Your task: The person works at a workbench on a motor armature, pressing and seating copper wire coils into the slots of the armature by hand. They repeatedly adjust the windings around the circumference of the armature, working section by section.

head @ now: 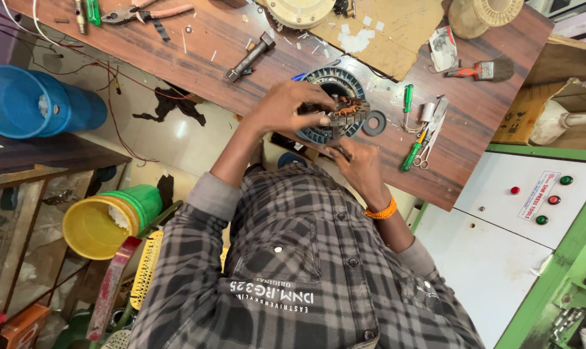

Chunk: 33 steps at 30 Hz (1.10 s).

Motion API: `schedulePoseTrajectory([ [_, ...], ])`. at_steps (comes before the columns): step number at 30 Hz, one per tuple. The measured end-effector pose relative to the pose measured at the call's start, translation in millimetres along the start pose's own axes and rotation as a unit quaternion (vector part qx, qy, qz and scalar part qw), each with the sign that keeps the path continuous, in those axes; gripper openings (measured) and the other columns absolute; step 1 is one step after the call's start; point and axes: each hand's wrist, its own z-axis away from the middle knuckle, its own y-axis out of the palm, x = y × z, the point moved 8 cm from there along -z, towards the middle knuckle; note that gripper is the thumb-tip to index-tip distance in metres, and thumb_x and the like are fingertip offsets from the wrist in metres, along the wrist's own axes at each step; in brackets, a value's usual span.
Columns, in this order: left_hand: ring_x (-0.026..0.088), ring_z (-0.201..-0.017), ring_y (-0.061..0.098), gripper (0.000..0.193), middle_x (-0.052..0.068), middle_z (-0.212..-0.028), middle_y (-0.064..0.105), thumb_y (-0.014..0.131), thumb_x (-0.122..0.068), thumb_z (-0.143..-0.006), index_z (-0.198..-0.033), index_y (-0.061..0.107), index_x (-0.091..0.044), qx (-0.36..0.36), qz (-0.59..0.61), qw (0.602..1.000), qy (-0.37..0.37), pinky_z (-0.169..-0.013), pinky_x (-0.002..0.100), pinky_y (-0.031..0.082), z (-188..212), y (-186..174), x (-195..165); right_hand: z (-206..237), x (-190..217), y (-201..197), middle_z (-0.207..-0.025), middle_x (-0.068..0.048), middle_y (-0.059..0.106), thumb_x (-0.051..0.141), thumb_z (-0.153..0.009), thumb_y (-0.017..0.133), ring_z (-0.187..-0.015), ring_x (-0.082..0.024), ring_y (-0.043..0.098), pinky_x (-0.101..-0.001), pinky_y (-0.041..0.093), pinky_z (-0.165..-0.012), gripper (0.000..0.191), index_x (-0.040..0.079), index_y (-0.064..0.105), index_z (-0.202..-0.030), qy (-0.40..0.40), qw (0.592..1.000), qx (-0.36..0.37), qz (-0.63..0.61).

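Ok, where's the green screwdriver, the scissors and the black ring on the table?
Green screwdriver (408, 98): head view, on its green handle.
Scissors (424, 158): head view, on the finger loops.
Black ring (374, 123): head view, on the ring's flat rim, beside the wound motor part.

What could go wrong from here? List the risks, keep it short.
1. The stator sits near the edge of the table; if the left hand slips, it may fall to the floor.
2. Fingers press on the copper windings, which could bend or get nicked.
3. The scissors and screwdriver lie close to the right hand; a nudge might knock them off.
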Motion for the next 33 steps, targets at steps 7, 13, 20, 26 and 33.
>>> schedulePoseTrajectory([
  [7,0.027,-0.103,0.067,0.05,0.007,-0.114,0.068,0.086,-0.022,-0.078,-0.123,0.068,-0.01,-0.146,-0.198,0.968,0.048,-0.085,0.042,0.053,23.5,17.4,-42.7,38.4,-67.6,-16.6,-0.06,-0.004,0.056,0.013,-0.094,0.078,-0.055,-0.006,0.04,-0.0261,0.032,-0.05,0.012,0.007,0.08,-0.103,0.189,0.978,-0.057,-0.073],
  [13,0.023,-0.101,0.068,0.055,0.005,-0.117,0.071,0.088,-0.016,-0.073,-0.125,0.07,-0.01,-0.148,-0.21,0.961,0.107,-0.079,0.038,0.051,26.3,27.8,-24.1,5.1,-52.4,-46.2,-0.08,0.001,0.069,0.009,-0.099,0.073,-0.065,-0.001,0.047,-0.0228,0.035,-0.056,0.009,0.002,0.076,-0.104,0.146,0.969,-0.095,-0.177],
  [20,0.021,-0.103,0.069,0.05,0.004,-0.116,0.073,0.086,-0.014,-0.076,-0.124,0.071,-0.009,-0.135,-0.237,0.953,0.131,-0.082,0.037,0.052,22.2,25.1,-13.9,-58.9,-15.6,-52.0,-0.074,-0.006,0.068,0.01,-0.099,0.074,-0.063,-0.007,0.056,-0.0273,0.042,-0.056,0.008,0.002,0.076,-0.101,0.118,0.984,-0.065,-0.114],
  [26,0.02,-0.1,0.069,0.043,0.002,-0.111,0.074,0.086,-0.018,-0.08,-0.119,0.072,-0.01,-0.146,-0.238,0.953,0.116,-0.081,0.036,0.052,19.6,18.0,-17.6,-98.1,-6.0,-49.1,-0.078,-0.009,0.074,0.007,-0.097,0.075,-0.064,-0.009,0.061,-0.0287,0.046,-0.057,0.006,0.002,0.075,-0.099,0.021,0.996,-0.066,-0.05],
  [33,0.026,-0.091,0.073,0.037,0.006,-0.096,0.077,0.079,-0.048,-0.092,-0.104,0.074,-0.014,-0.157,-0.062,0.981,-0.095,-0.079,0.04,0.055,5.9,3.6,-5.8,-124.6,-19.0,-37.1,-0.064,-0.012,0.064,0.011,-0.093,0.079,-0.05,-0.017,0.053,-0.035,0.04,-0.05,0.007,0.005,0.078,-0.097,0.022,0.999,-0.027,0.031],
])
